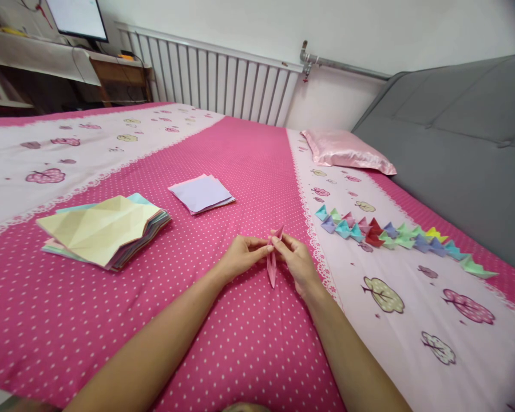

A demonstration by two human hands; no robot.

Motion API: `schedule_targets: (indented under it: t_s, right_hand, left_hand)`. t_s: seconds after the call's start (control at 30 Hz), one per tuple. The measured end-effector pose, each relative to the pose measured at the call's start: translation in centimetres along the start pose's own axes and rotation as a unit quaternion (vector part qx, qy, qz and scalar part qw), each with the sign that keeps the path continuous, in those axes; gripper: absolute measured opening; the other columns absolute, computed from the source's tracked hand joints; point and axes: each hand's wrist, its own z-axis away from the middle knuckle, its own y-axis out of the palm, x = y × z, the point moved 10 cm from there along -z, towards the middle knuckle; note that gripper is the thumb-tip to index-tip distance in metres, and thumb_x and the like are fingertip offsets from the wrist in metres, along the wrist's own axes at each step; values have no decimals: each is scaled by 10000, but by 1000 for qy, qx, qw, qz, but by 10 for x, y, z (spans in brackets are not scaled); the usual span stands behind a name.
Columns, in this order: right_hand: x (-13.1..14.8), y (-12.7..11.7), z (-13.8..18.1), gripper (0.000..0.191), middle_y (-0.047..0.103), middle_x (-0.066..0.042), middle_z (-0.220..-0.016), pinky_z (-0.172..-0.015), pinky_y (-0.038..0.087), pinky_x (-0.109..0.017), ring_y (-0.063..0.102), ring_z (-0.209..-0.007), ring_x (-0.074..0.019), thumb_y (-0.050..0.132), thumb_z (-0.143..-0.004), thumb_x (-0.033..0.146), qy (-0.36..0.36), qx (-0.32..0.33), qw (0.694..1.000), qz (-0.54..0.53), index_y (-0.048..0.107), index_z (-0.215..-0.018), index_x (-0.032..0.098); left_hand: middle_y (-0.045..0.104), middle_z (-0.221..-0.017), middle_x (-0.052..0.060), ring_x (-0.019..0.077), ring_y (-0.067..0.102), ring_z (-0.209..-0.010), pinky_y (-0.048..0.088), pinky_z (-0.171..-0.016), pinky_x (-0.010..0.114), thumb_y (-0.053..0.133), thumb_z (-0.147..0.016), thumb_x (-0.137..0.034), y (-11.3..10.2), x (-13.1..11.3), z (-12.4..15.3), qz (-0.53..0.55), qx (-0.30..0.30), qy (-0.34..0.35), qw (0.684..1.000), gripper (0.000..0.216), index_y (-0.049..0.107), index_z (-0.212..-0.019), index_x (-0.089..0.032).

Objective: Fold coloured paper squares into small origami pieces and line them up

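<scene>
Between both hands is a slim, folded pink paper boat (272,269), its pointed ends toward and away from me. My left hand (245,253) pinches it from the left, thumb on its side. From the right, my right hand (297,258) grips it with thumb and fingers. The fingertips behind the paper are partly hidden. To the right, rows of small folded paper boats (373,232) in several colours stand on the bedspread. A small stack of square paper (201,194), lilac on top, lies beyond my left hand.
A larger pile of creased paper sheets (103,226), yellow on top, lies at the left on the pink dotted bedspread (249,154). A pink pillow (347,150) rests near the grey headboard (455,114). Behind the bed stand a white radiator (214,74) and a desk with a monitor (78,20).
</scene>
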Motion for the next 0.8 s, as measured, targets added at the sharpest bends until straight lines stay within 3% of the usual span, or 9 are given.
schedule_targets:
  t_s: [0.23, 0.4, 0.6, 0.7, 0.8]
  right_hand:
    - [3, 1, 0, 279, 683, -42, -869, -763, 467, -318, 629, -754, -170, 599, -744, 366, -15, 13, 1000, 5, 656, -938, 172]
    - [4, -4, -1, 250, 686, -52, -841, -726, 466, -314, 622, -759, -192, 565, -734, 318, -27, -12, 997, 65, 657, -895, 151]
    - [2, -6, -4, 291, 686, -45, -865, -713, 474, -310, 620, -774, -200, 528, -689, 220, -73, -6, 978, 194, 644, -952, 172]
    - [2, -9, -5, 300, 693, -42, -814, -667, 477, -309, 622, -725, -208, 553, -642, 199, -76, -11, 962, 262, 655, -924, 179]
    - [4, -11, -4, 296, 694, -34, -775, -639, 475, -313, 628, -691, -218, 559, -623, 187, -70, -23, 945, 318, 666, -899, 193]
  left_hand:
    - [691, -899, 125, 192, 630, -777, 493, -711, 308, 617, -726, -421, 1, 0, 0, 2, 5, -1, 1000, 413, 671, -959, -84]
    - [679, -819, 96, 175, 622, -725, 489, -658, 283, 567, -759, -418, 1, -3, 1, -16, 0, 3, 1000, 368, 664, -883, -86]
    - [611, -656, 18, 130, 575, -626, 454, -570, 225, 531, -751, -267, -2, -16, 4, -149, -61, 72, 984, 177, 615, -702, -119]
    - [632, -687, 11, 130, 579, -635, 461, -593, 230, 540, -707, -193, -3, -19, 5, -213, -92, 96, 968, 125, 633, -765, -133]
    - [678, -795, 20, 149, 608, -698, 477, -651, 255, 564, -675, -161, -6, -19, 5, -251, -127, 98, 955, 241, 652, -900, -162]
